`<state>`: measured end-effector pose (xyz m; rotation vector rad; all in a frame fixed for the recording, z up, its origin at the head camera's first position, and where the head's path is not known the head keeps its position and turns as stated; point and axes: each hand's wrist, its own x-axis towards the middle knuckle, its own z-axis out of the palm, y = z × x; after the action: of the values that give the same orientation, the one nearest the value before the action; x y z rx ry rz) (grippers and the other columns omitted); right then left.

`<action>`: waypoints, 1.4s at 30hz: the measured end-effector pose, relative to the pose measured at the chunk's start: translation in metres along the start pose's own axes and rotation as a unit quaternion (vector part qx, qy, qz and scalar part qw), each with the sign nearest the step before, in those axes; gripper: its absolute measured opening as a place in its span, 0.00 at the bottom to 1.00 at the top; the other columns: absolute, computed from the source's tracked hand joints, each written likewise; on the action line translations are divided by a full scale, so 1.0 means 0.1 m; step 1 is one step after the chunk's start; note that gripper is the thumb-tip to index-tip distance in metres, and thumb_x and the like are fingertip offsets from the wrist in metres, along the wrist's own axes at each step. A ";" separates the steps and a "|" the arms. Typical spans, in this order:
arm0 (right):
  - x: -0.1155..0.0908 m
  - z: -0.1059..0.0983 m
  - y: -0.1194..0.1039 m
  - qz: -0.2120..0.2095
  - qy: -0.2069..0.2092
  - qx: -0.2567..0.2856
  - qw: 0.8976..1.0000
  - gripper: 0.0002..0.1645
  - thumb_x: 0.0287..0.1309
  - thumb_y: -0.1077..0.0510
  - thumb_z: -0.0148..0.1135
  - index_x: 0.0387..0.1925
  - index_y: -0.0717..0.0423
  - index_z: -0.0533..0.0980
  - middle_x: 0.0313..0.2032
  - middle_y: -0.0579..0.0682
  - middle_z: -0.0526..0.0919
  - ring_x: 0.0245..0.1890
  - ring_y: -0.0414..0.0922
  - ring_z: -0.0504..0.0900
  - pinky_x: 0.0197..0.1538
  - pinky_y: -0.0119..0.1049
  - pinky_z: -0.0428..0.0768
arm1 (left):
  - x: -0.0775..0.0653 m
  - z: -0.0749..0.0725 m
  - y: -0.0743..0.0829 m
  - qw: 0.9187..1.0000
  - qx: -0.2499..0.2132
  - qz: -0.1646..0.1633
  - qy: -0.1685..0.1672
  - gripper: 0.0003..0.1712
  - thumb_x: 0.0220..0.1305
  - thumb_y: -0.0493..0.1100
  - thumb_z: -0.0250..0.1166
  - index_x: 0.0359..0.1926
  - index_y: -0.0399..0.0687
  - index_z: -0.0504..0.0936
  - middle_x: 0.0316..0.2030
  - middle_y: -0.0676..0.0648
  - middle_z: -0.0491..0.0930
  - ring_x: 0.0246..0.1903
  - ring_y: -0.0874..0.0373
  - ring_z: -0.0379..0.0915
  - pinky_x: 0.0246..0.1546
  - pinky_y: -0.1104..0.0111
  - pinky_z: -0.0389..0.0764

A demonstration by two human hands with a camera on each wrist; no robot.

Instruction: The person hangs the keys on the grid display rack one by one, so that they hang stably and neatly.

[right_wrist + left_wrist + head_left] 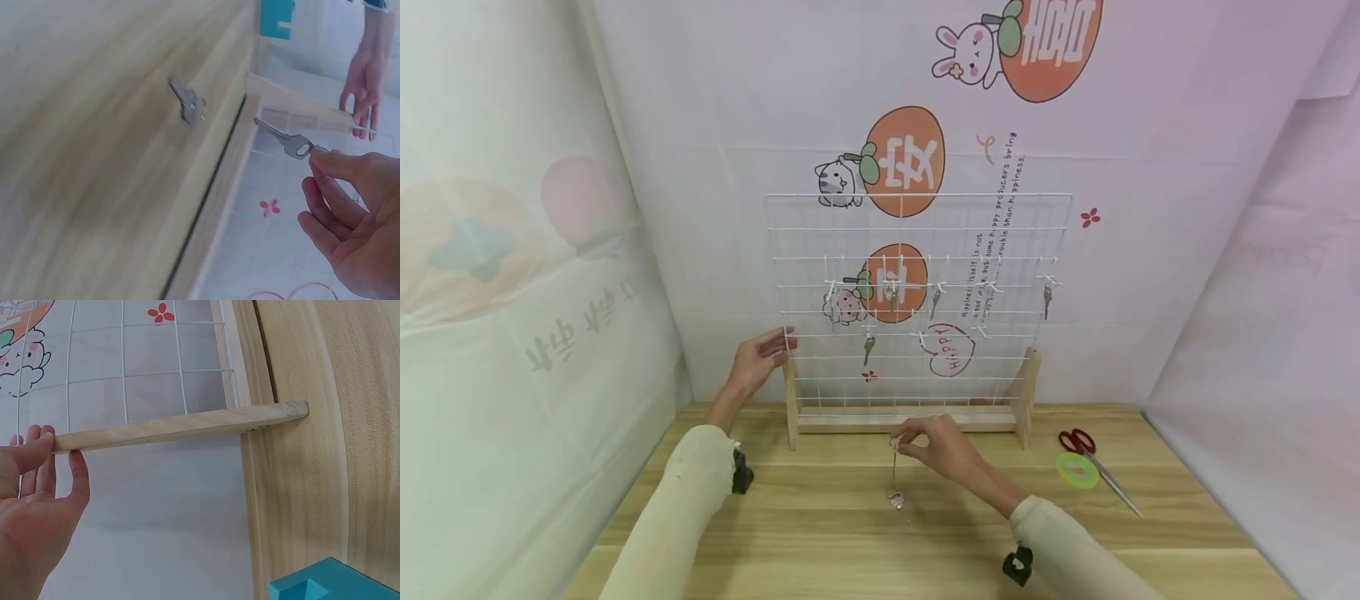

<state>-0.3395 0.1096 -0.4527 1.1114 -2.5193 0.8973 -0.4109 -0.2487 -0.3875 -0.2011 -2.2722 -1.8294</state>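
A white wire grid rack (850,421) on wooden feet stands at the back of the table. My left hand (758,360) grips the top end of its left wooden upright (175,428) between thumb and fingers. In front of the rack's base, my right hand (942,450) pinches a silver key (292,144) at its head, by the small ring; the blade points away from the fingers. Below it, a second key (187,103) lies on the wooden tabletop, also seen as a small shiny key (896,500) in the head view.
White hooks are fixed across the grid, and several keys hang from them, among them a key (868,348) low down and a key (1047,300) at the right. Red-handled scissors (1108,475) and a yellow-green tape roll (1066,468) lie on the table's right side. Printed cloth surrounds the table.
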 end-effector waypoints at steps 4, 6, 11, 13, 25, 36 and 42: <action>0.04 -0.14 0.02 -0.010 0.026 0.001 1.000 0.11 0.59 0.65 0.75 0.44 0.56 0.88 0.38 0.49 0.92 0.36 0.42 0.89 0.43 0.42 0.89 | 0.00 0.00 0.01 1.000 0.006 0.002 -0.003 0.31 0.69 0.21 0.60 0.71 0.39 0.74 0.61 0.33 0.80 0.65 0.41 0.75 0.61 0.67 0.81; 0.07 -0.20 0.03 -0.009 0.038 -0.007 0.999 0.11 0.58 0.64 0.76 0.44 0.55 0.88 0.38 0.49 0.92 0.36 0.42 0.90 0.41 0.40 0.88 | -0.01 0.00 0.01 1.000 0.009 0.003 -0.004 0.31 0.69 0.22 0.60 0.71 0.39 0.74 0.61 0.33 0.80 0.65 0.40 0.75 0.61 0.66 0.80; 0.16 -0.39 0.01 0.007 0.049 -0.015 0.999 0.11 0.58 0.63 0.76 0.44 0.52 0.88 0.38 0.47 0.92 0.37 0.42 0.90 0.37 0.34 0.86 | -0.01 0.00 0.01 1.000 0.005 -0.001 -0.004 0.31 0.69 0.22 0.60 0.71 0.40 0.74 0.61 0.34 0.80 0.65 0.41 0.75 0.63 0.64 0.80; 0.20 -0.47 -0.01 0.013 0.050 -0.013 0.999 0.11 0.59 0.63 0.76 0.45 0.52 0.88 0.38 0.47 0.92 0.37 0.44 0.90 0.38 0.37 0.87 | 0.00 0.00 0.01 1.000 0.001 -0.002 -0.004 0.31 0.69 0.22 0.60 0.70 0.40 0.75 0.61 0.34 0.80 0.65 0.42 0.75 0.63 0.64 0.79; 0.45 -0.93 -0.03 0.000 0.105 -0.026 0.994 0.11 0.59 0.65 0.75 0.45 0.57 0.88 0.37 0.52 0.92 0.38 0.49 0.91 0.40 0.48 0.89 | -0.02 -0.01 0.00 1.000 0.013 0.012 -0.007 0.30 0.69 0.22 0.61 0.70 0.38 0.74 0.61 0.33 0.80 0.65 0.39 0.75 0.65 0.60 0.78; 0.62 -1.09 0.02 0.015 0.122 -0.014 0.992 0.12 0.58 0.66 0.76 0.45 0.58 0.88 0.37 0.54 0.92 0.40 0.53 0.91 0.43 0.54 0.90 | -0.01 -0.02 0.00 1.000 0.006 0.015 -0.011 0.31 0.69 0.21 0.60 0.71 0.36 0.73 0.62 0.31 0.79 0.66 0.38 0.74 0.67 0.57 0.76; 0.68 -1.08 0.04 0.028 0.116 -0.008 0.993 0.12 0.59 0.65 0.75 0.46 0.58 0.88 0.41 0.55 0.91 0.40 0.53 0.91 0.45 0.52 0.90 | -0.02 -0.02 0.00 1.000 0.004 0.012 -0.011 0.30 0.69 0.22 0.61 0.71 0.37 0.74 0.62 0.32 0.79 0.66 0.39 0.74 0.67 0.56 0.76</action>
<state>-0.3907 0.1400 -0.3396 0.8792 -2.3722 0.9585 -0.4089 -0.2503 -0.3871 -0.2489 -2.2816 -1.8142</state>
